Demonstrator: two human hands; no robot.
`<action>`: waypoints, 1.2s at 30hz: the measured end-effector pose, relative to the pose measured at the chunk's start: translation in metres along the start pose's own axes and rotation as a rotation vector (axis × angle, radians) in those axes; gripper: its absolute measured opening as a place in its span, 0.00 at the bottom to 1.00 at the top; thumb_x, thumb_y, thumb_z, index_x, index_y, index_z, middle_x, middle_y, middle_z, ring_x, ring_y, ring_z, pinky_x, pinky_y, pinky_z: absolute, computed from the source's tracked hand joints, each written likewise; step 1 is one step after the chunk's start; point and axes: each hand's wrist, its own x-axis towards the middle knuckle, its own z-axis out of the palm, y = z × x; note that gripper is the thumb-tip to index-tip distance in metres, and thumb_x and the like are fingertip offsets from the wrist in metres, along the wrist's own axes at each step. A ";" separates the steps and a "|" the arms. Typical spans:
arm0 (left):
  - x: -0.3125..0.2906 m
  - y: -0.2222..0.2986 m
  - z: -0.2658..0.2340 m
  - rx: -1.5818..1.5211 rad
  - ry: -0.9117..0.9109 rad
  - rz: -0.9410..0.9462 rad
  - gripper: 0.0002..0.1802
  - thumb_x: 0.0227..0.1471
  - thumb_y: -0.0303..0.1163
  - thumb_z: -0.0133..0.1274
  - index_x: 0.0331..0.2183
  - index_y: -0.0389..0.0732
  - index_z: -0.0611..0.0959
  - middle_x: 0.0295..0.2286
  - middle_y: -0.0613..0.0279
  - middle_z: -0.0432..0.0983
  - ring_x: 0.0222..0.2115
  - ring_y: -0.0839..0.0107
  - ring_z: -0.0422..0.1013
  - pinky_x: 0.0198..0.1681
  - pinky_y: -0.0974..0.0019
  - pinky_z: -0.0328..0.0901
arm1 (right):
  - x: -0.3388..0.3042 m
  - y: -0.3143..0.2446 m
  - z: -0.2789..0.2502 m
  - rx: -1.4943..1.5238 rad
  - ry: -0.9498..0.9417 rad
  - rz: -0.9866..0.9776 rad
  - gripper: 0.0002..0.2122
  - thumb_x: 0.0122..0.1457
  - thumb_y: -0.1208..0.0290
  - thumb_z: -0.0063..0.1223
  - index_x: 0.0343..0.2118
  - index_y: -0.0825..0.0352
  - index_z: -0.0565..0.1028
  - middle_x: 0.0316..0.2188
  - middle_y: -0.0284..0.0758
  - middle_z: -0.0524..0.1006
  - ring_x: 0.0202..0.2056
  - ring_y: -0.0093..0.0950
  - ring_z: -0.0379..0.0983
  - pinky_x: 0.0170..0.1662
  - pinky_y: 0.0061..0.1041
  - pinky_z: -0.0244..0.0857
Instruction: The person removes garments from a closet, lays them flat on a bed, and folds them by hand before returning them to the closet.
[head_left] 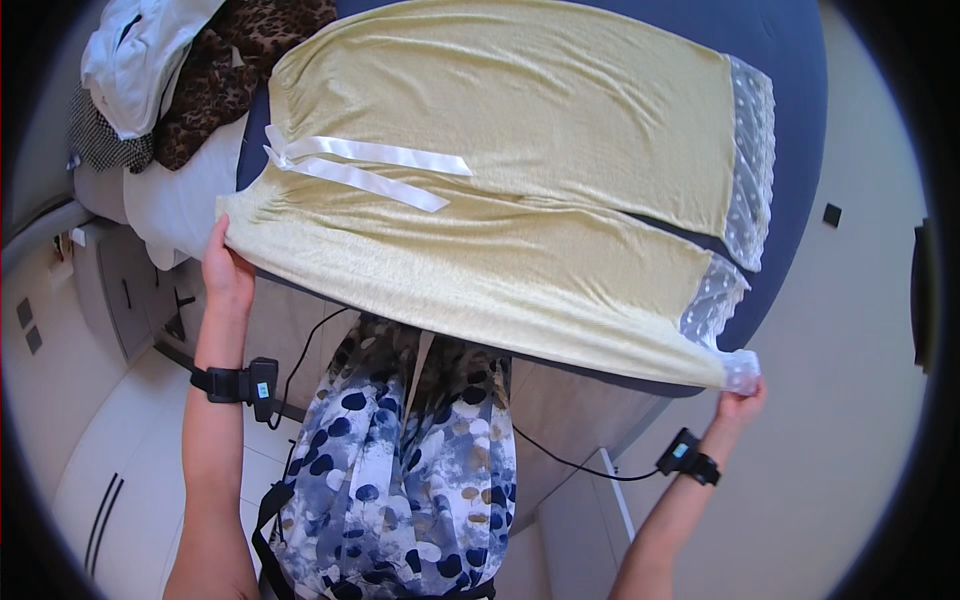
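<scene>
A pair of pale yellow velvety pants (520,110) lies spread sideways on a dark blue surface (790,110). Its gathered waist is at the left, with a white ribbon bow (380,170) whose tails trail to the right. White dotted lace (750,160) trims both leg ends. At the near corner of the waist, my left hand (228,268) is closed on the fabric edge. My right hand (741,400) pinches the lace hem of the nearer leg. Between my hands the near side of the pants hangs along the front edge of the surface.
White clothing (135,70) and a leopard-print garment (215,85) are piled at the far left, over white bedding (180,205). A grey cabinet (125,285) stands to the left. Black cables (590,468) run from the bands on my wrists toward my body.
</scene>
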 end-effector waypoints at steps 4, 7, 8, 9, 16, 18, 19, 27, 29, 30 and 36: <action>0.029 0.040 0.021 -0.039 -0.153 0.021 0.16 0.49 0.36 0.41 0.39 0.38 0.69 0.37 0.61 0.67 0.39 0.69 0.64 0.43 0.67 0.57 | 0.054 -0.077 0.065 -0.047 -0.239 -0.127 0.10 0.51 0.70 0.36 0.31 0.70 0.66 0.31 0.40 0.70 0.35 0.33 0.67 0.41 0.36 0.62; 0.059 0.064 0.037 -0.004 -0.203 0.094 0.12 0.47 0.38 0.45 0.34 0.43 0.72 0.28 0.67 0.69 0.30 0.74 0.66 0.36 0.69 0.61 | 0.090 -0.090 0.134 -0.044 -0.469 -0.112 0.08 0.53 0.72 0.36 0.29 0.70 0.67 0.28 0.39 0.71 0.32 0.31 0.68 0.37 0.30 0.64; 0.070 0.070 0.041 0.009 -0.254 0.098 0.12 0.47 0.38 0.45 0.32 0.42 0.72 0.26 0.65 0.70 0.29 0.72 0.66 0.35 0.69 0.61 | 0.100 -0.093 0.161 -0.056 -0.522 -0.117 0.07 0.53 0.73 0.37 0.29 0.71 0.67 0.27 0.39 0.71 0.30 0.30 0.69 0.36 0.28 0.65; 0.082 0.071 0.048 0.002 -0.287 0.099 0.12 0.47 0.38 0.44 0.32 0.41 0.72 0.27 0.63 0.69 0.31 0.71 0.66 0.36 0.68 0.61 | 0.109 -0.106 0.181 -0.088 -0.541 -0.136 0.07 0.53 0.73 0.37 0.28 0.72 0.67 0.26 0.39 0.71 0.29 0.30 0.69 0.35 0.26 0.65; 0.100 0.062 0.087 -0.258 -0.509 0.137 0.17 0.52 0.38 0.36 0.40 0.37 0.67 0.40 0.56 0.65 0.43 0.66 0.61 0.47 0.64 0.55 | 0.003 -0.037 0.280 -0.060 -0.467 -0.114 0.11 0.54 0.66 0.39 0.26 0.71 0.66 0.27 0.38 0.70 0.33 0.31 0.67 0.40 0.29 0.61; 0.089 0.051 0.083 -0.267 -0.530 0.151 0.18 0.51 0.38 0.37 0.41 0.36 0.64 0.39 0.55 0.65 0.41 0.67 0.62 0.44 0.66 0.57 | -0.020 -0.023 0.276 -0.323 -0.515 -0.115 0.12 0.52 0.62 0.43 0.26 0.68 0.66 0.28 0.35 0.70 0.36 0.31 0.66 0.39 0.27 0.59; 0.087 0.039 0.076 -0.161 -0.474 0.153 0.17 0.51 0.38 0.38 0.41 0.37 0.65 0.38 0.55 0.66 0.40 0.68 0.63 0.42 0.67 0.58 | -0.024 -0.011 0.266 -0.361 -0.505 -0.158 0.11 0.51 0.62 0.43 0.26 0.66 0.67 0.27 0.34 0.70 0.33 0.29 0.66 0.35 0.25 0.59; 0.084 -0.036 0.010 -0.051 -0.127 -0.098 0.15 0.45 0.38 0.48 0.34 0.38 0.70 0.29 0.61 0.67 0.31 0.72 0.64 0.35 0.71 0.59 | -0.031 0.062 0.144 -0.522 -0.043 -0.156 0.07 0.50 0.65 0.43 0.25 0.64 0.65 0.20 0.30 0.66 0.18 0.20 0.62 0.20 0.17 0.56; 0.087 -0.035 0.009 -0.159 -0.178 -0.110 0.16 0.46 0.38 0.47 0.35 0.36 0.69 0.31 0.60 0.66 0.35 0.71 0.63 0.40 0.70 0.58 | -0.028 0.074 0.126 -0.488 0.166 -0.056 0.12 0.49 0.63 0.45 0.30 0.67 0.64 0.23 0.33 0.66 0.22 0.24 0.63 0.24 0.21 0.58; 0.090 -0.034 0.009 -0.223 -0.197 -0.110 0.16 0.46 0.37 0.47 0.36 0.36 0.68 0.32 0.60 0.65 0.36 0.70 0.62 0.42 0.70 0.57 | -0.025 0.078 0.120 -0.443 0.229 0.019 0.15 0.49 0.62 0.46 0.34 0.69 0.64 0.25 0.35 0.66 0.25 0.27 0.64 0.27 0.23 0.60; 0.104 -0.028 0.048 -0.326 -0.212 -0.114 0.17 0.46 0.32 0.47 0.40 0.36 0.67 0.37 0.60 0.65 0.39 0.69 0.63 0.45 0.68 0.58 | -0.007 0.066 0.125 0.066 -0.156 0.017 0.21 0.54 0.63 0.37 0.47 0.73 0.55 0.42 0.43 0.63 0.44 0.37 0.60 0.49 0.33 0.53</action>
